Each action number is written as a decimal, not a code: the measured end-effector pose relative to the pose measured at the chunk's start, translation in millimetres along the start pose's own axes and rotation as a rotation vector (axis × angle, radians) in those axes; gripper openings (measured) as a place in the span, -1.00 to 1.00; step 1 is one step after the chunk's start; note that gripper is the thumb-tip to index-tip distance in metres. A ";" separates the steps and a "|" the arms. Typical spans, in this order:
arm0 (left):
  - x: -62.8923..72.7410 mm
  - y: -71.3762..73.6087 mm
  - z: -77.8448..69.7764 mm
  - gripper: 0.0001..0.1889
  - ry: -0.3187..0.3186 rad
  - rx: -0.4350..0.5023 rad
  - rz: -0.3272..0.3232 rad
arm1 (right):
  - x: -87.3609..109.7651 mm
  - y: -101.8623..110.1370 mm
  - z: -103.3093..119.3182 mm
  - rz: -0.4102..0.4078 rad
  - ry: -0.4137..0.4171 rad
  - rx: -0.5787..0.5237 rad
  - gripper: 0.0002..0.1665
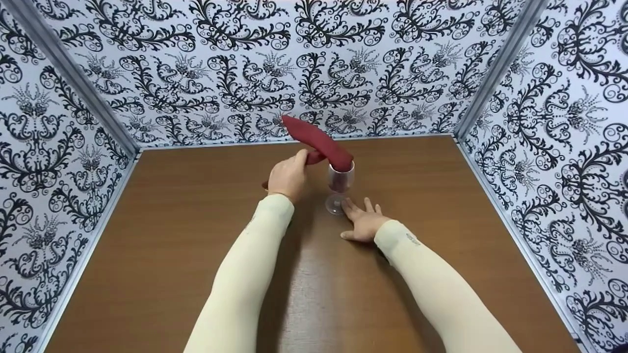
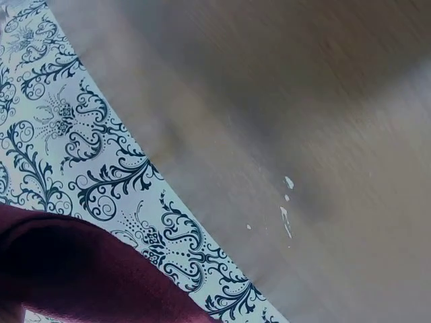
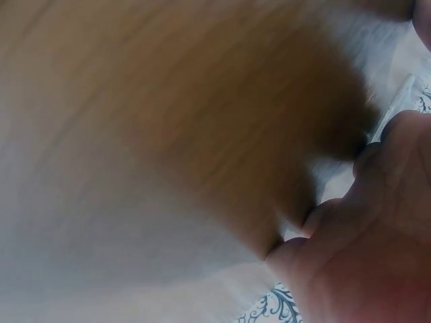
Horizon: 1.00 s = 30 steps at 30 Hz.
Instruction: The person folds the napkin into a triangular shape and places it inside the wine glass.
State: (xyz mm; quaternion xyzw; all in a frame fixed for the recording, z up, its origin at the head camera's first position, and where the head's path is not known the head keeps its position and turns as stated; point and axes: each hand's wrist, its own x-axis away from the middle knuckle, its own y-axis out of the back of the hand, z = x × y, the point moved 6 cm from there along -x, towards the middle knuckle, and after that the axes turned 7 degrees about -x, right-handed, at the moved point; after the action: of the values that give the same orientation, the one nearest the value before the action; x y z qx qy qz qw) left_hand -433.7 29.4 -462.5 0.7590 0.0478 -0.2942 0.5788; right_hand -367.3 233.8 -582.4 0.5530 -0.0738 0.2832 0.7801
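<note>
A clear stemmed wine glass (image 1: 341,181) stands upright on the wooden table. A dark red cloth (image 1: 319,142) has one end down in the glass bowl, while a long piece sticks up and leftward above the rim. My left hand (image 1: 287,176) grips part of the cloth left of the glass; in the left wrist view, dark folds of cloth (image 2: 101,269) fill the lower left corner. With fingers spread, my right hand (image 1: 365,223) rests at the glass's foot, fingertips on or beside it. The right wrist view shows the palm (image 3: 363,249) close up, without the glass clearly visible.
The brown wooden table (image 1: 186,220) runs back to a wall (image 1: 245,63) with black scroll patterns, close behind the glass. Similar patterned panels (image 1: 579,122) flank both sides, joined by grey corner posts (image 1: 500,68). Small pale marks (image 2: 285,219) show on the tabletop.
</note>
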 end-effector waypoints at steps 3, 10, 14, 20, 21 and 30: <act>2.1 3.4 -3.7 -0.67 -0.085 -0.072 -0.077 | 0.7 0.5 0.2 -0.004 -0.010 0.019 0.17; 5.5 8.9 -9.0 -0.67 -0.173 -0.164 -0.187 | -0.8 4.6 10.9 -0.050 -0.041 0.137 0.18; 5.6 10.5 -9.0 -0.65 -0.179 -0.166 -0.180 | 10.8 18.4 50.8 -0.122 0.023 0.272 -0.14; 8.0 12.3 -8.4 -0.64 -0.188 -0.173 -0.190 | 42.6 80.4 135.4 -0.357 0.305 0.435 -0.77; 8.4 12.1 -8.3 -0.63 -0.190 -0.174 -0.190 | 46.4 93.5 145.3 -0.418 0.333 0.461 -0.82; 10.6 12.3 -8.7 -0.70 -0.197 -0.182 -0.230 | 24.2 166.7 156.6 -0.690 0.330 0.306 -0.77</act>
State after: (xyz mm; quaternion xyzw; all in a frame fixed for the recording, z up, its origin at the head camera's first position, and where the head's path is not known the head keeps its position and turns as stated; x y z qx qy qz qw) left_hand -416.4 30.5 -456.0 0.6607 0.1037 -0.4258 0.6095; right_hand -403.5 138.8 -376.1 0.6020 0.2850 0.0975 0.7395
